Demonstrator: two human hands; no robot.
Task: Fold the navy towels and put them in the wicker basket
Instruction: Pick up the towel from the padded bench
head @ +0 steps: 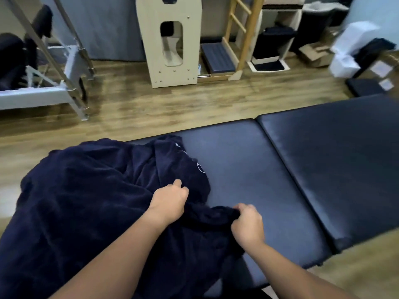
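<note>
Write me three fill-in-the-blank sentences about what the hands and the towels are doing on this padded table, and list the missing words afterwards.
1. Both hands grip the crumpled ____ towels.
2. The right hand pinches the towel edge nearest the ____ part of the padded table.
3. The left hand holds a fold beside the towel's white ____.

Missing words: navy; bare; print

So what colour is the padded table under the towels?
Dark navy padded table, seen in the head view.
</note>
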